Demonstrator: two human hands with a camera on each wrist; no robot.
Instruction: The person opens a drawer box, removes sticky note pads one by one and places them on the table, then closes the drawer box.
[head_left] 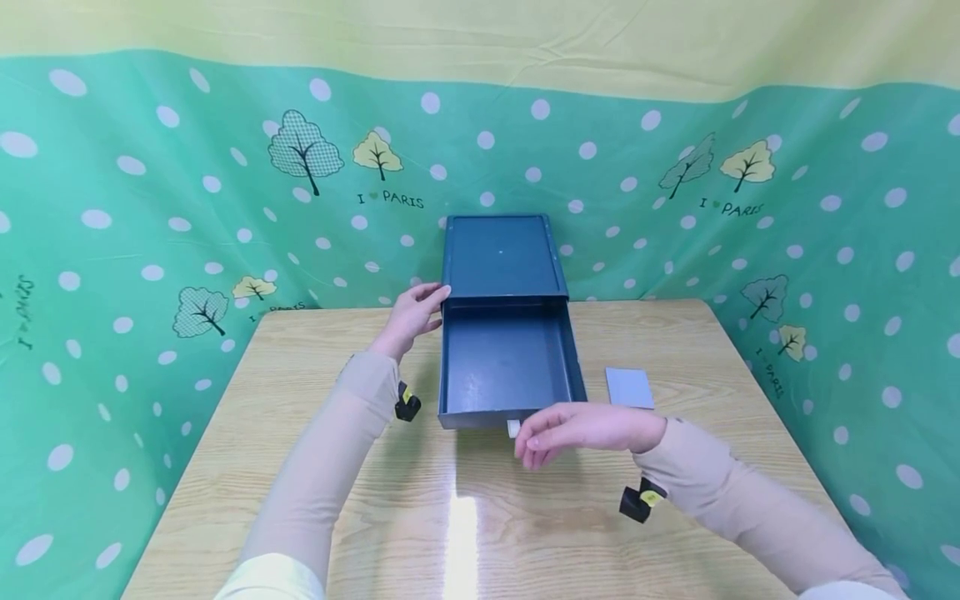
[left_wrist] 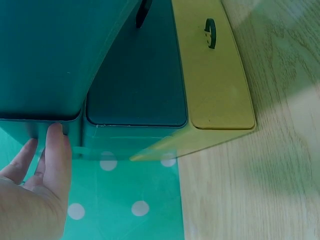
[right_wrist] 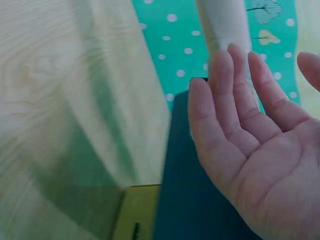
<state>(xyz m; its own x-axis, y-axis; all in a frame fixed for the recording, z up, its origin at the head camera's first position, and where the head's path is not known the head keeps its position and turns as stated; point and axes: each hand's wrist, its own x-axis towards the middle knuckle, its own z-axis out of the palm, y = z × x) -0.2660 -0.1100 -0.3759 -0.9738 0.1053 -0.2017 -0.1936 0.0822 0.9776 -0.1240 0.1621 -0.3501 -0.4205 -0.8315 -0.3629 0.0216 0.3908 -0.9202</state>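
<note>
A blue drawer cabinet (head_left: pixel 498 254) stands at the back of the table, its top drawer (head_left: pixel 506 358) pulled out and nothing visible inside. My left hand (head_left: pixel 415 317) rests against the cabinet's left side, thumb at the front top corner; extended fingers (left_wrist: pixel 56 160) touch the side in the left wrist view. Just in front of the drawer's front edge, my right hand (head_left: pixel 585 429) hovers with loosely bent fingers and holds nothing. Its fingertips are close beside a small white tab (head_left: pixel 513 428) on the drawer front. The right wrist view shows its palm bare.
Below the open drawer come a teal drawer (left_wrist: pixel 137 75) and a yellow drawer (left_wrist: pixel 217 75), both closed, with dark handles. A flat pale-blue square (head_left: pixel 630 388) lies on the wooden table (head_left: pixel 360 500) right of the cabinet. A green dotted curtain (head_left: pixel 225 167) hangs around the table.
</note>
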